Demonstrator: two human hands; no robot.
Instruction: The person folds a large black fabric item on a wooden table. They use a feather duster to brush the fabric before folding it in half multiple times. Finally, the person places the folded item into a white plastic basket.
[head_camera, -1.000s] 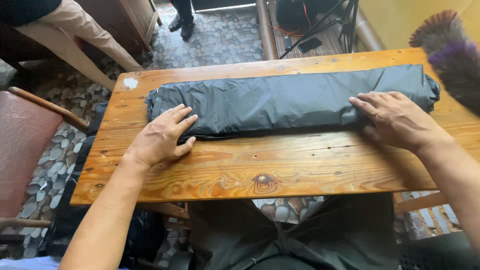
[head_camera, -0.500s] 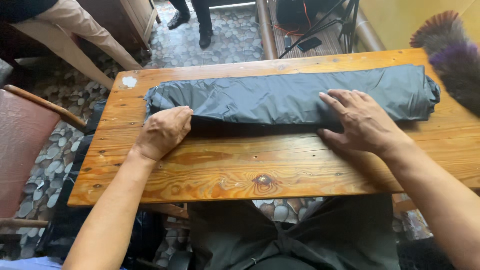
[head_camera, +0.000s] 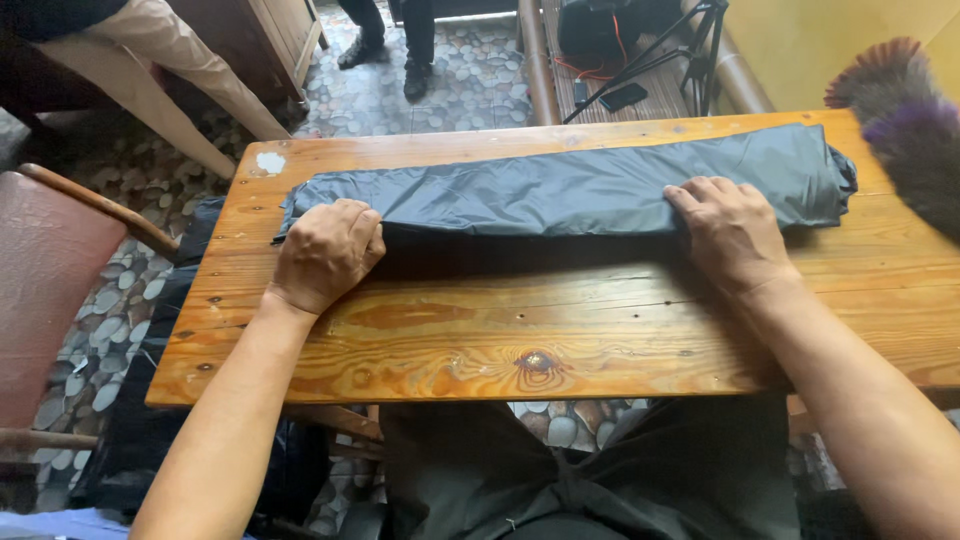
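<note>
A long dark grey cloth (head_camera: 570, 190), folded into a narrow band, lies across the far half of the wooden table (head_camera: 560, 330), running almost from one end to the other. It looks thin, soft and light, with a faint sheen like a slick woven synthetic, so it will likely slide on itself and hold no shape when lifted. Fine wrinkles run along it, and the near edge stands slightly raised, throwing a dark shadow on the boards.

The left hand (head_camera: 325, 255) is curled at the near edge close to the cloth's left end, its grip closed with the fingers tucked under or against the fold; whether they pinch fabric cannot be told. The right hand (head_camera: 735, 235) lies flat on the cloth toward the right end, fingers spread and pressing down, holding nothing.

The near edge, where both hands sit, seems the natural place to take hold.

The table is varnished pine, glossy, with knots and nail heads. A fluffy purple-brown duster (head_camera: 900, 120) shows at the right, and a pebble floor (head_camera: 120, 310) below.
</note>
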